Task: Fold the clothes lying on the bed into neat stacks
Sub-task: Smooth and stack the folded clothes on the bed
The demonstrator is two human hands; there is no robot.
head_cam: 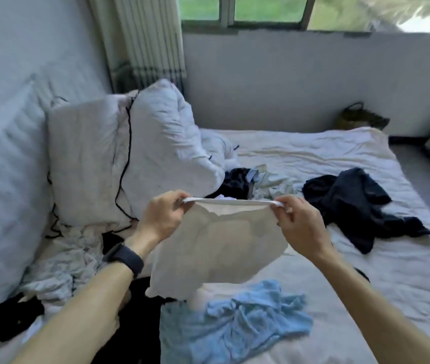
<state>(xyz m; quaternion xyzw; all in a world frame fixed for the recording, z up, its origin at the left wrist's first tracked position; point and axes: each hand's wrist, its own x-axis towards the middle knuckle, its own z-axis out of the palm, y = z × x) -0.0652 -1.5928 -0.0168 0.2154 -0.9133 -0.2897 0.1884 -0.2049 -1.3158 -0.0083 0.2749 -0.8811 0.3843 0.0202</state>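
While the left grip (pixel 162 216) pinches one end of the upper hem of a white garment (pixel 216 245), the right grip (pixel 300 227) pinches the other end. The hem is stretched tight between them, and the cloth hangs down freely above the bed (pixel 366 279). Both grips are closed on this garment, with the fingers curled and the thumbs on its edge. A black wristband (pixel 124 258) sits on the left wrist. Under the hanging cloth, on the near part of the bed, lies a crumpled light blue garment (pixel 235 327), and just beside it, to the left, a black garment (pixel 135 324). A dark navy garment (pixel 353 206) lies spread on the sheet to the right of the hands, well apart from the blue one. Behind the hands is a small heap of mixed clothes (pixel 258 179), dark and pale, touching a bunched white duvet (pixel 156 143). A thin black cable (pixel 126 153) runs over the duvet. More pale crumpled clothes (pixel 59 269) lie near the left edge. Far behind are a window (pixel 235 9), a pale curtain (pixel 151 35) and a woven basket (pixel 358 119) by the wall.
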